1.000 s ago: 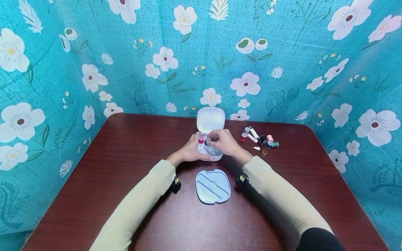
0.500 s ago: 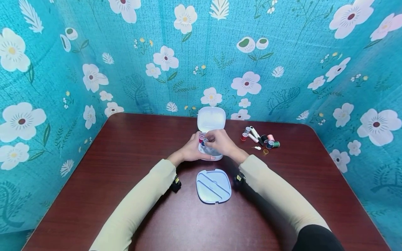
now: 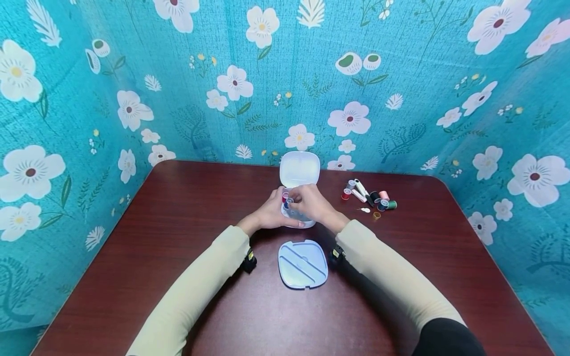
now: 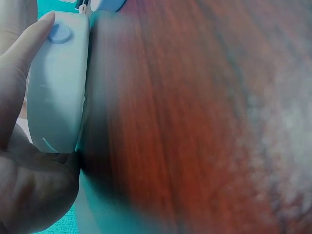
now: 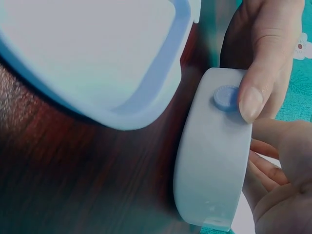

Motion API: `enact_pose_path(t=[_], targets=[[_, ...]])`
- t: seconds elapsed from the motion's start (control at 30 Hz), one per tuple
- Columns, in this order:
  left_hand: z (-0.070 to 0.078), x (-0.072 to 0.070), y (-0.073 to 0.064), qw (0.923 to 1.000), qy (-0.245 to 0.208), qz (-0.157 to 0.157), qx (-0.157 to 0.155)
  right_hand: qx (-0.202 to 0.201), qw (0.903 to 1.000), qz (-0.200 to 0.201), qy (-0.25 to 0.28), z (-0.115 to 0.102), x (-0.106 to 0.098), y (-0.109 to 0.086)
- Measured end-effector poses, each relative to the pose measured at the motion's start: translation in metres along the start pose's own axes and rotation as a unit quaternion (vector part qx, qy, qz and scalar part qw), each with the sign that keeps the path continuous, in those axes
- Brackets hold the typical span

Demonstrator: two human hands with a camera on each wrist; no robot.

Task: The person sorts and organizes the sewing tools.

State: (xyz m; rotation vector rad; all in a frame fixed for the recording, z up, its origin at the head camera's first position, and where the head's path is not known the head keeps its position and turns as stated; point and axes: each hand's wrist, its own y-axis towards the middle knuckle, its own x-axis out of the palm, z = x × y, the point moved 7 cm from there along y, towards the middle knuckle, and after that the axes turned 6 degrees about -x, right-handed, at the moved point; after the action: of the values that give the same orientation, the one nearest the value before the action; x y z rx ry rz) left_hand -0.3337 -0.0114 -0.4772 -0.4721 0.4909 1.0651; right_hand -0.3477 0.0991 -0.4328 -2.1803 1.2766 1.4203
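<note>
My left hand holds a white sewing box by its left side and front, its lid raised at the back. In the left wrist view the thumb lies beside a round blue button on the box's wall. A red thread spool stands in the box at the left. Just in front of it is a dark blue thread spool, pinched by the fingertips of my right hand. Whether that spool is seated on the box floor cannot be told. The right wrist view hides both spools behind the box wall.
A pale blue tray with diagonal ridges lies on the dark wooden table in front of the box. To the right sit several thread spools, another red spool, small white tools and a gold ring-like piece. A floral curtain hangs behind.
My right hand has moved left with the dark blue spool, bringing it in front of the red spool. The left hand keeps its hold on the box.
</note>
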Motion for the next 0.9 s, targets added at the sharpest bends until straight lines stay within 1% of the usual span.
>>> enact_pose_path(t=[0.17,0.4,0.5,0.7,0.9], targets=[[0.0008,0.0007,-0.0016,1.0,-0.002,-0.006,0.002,-0.003,0.9999,-0.003,-0.013,-0.0013,0.0028,-0.0001],[0.0018,0.0001,-0.0009,1.0,0.002,-0.002,0.007,0.006,0.9997,-0.002,-0.021,-0.0051,0.0037,0.0003],[0.001,0.001,0.0002,0.9999,0.006,-0.003,0.008,0.004,0.9996,-0.002,-0.027,-0.007,0.0043,0.0008],[0.0012,0.0002,-0.0002,0.9999,0.007,-0.003,0.009,-0.009,0.9984,0.002,-0.057,-0.0082,0.0055,0.0035],[0.0021,-0.0006,-0.0014,1.0,-0.001,-0.003,0.009,-0.004,0.9968,-0.001,-0.08,-0.0095,0.0065,0.0041]])
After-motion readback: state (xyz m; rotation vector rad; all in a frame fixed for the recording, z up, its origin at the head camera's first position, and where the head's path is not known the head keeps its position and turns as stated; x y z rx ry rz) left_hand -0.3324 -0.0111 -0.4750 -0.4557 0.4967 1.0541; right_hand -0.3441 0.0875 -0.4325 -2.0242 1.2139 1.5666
